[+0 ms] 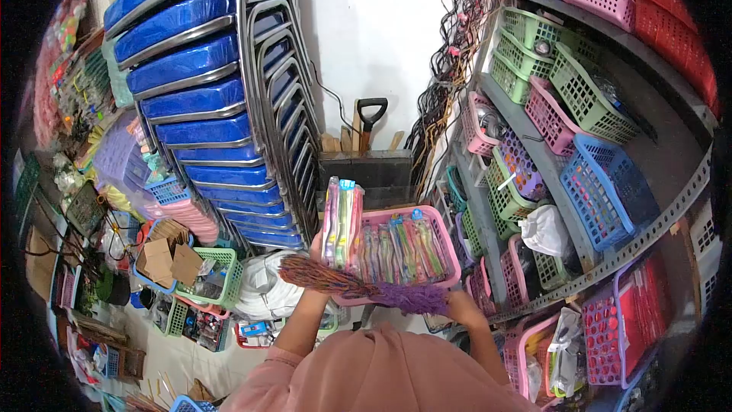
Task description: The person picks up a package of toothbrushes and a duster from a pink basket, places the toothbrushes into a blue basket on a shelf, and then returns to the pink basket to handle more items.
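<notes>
A pink basket (451, 238) is held in front of my body, with rows of packaged toothbrushes (402, 250) inside. More packs with colourful handles (343, 217) stand at its left side. Across the basket's near edge lies a bundle of orange-brown strands (316, 275) and purple strands (415, 298). My left hand (316, 290) is at the basket's left side, its fingers mostly hidden behind the strands and packs. At the right near corner, my right hand (460, 307) touches the purple end of the bundle; its fingers are too hidden to make out.
Stacked blue chairs (194, 91) rise at the left. Metal shelves (534, 152) with coloured baskets line the right side. A black-handled tool (371, 111) stands by the white wall. More baskets, including a green one (229, 278), and white coiled material (263, 286) sit on the lower left.
</notes>
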### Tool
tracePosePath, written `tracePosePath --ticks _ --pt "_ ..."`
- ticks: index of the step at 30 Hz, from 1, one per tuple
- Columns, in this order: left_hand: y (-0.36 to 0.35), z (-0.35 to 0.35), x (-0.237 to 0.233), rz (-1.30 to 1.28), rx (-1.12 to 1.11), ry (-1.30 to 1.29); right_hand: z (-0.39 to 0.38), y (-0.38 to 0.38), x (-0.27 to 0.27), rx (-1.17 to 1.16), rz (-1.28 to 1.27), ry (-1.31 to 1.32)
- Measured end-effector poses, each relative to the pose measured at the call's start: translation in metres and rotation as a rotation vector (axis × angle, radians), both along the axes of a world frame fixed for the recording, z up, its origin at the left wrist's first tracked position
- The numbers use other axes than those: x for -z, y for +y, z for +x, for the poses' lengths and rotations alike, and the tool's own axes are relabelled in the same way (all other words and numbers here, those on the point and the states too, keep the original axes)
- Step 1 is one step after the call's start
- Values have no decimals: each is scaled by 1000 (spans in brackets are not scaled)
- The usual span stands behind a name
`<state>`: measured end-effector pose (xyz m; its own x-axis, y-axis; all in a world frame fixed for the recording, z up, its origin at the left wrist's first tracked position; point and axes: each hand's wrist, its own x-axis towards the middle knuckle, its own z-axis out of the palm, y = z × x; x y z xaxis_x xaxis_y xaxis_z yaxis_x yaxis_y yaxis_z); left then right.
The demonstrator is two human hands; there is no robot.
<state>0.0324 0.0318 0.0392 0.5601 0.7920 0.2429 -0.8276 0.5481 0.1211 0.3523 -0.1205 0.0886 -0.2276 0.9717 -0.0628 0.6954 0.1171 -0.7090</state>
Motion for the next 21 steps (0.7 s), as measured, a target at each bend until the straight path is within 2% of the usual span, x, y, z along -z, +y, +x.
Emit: tracePosePath --ticks 2,4,5,7,8,10,14,15,16,17,18,19,21 --pt "-5 -8 15 -30 -92 81 5 7 11 -68 41 27" --pt "-5 -17 44 69 -183 -129 17 21 52 3 170 222" --pt "-33 1 -33 -296 -383 169 17 26 56 2 170 221" --pt "-40 -6 -37 -221 -318 219 15 36 61 351 -34 9" --pt "-39 -10 -28 -218 -317 220 11 43 70 352 -31 10" --pt "-36 -18 -6 -217 -282 328 -3 57 91 477 172 -142" --pt "-47 -17 -15 -233 -209 345 -23 79 140 501 180 -82" --pt "-46 -15 -16 -221 -190 349 -23 87 169 441 165 -113" --pt "-46 -13 -15 -227 -262 400 -22 90 183 385 148 -143" --pt "-47 -13 -11 -230 -331 452 -25 88 182 415 154 -137" --pt "-35 -21 24 -197 -340 610 -31 84 177 381 155 -274" --pt "-37 -18 17 -177 -311 618 -35 80 173 348 152 -409" --pt "-50 -12 -13 -185 -107 757 -36 78 164 420 212 -326"
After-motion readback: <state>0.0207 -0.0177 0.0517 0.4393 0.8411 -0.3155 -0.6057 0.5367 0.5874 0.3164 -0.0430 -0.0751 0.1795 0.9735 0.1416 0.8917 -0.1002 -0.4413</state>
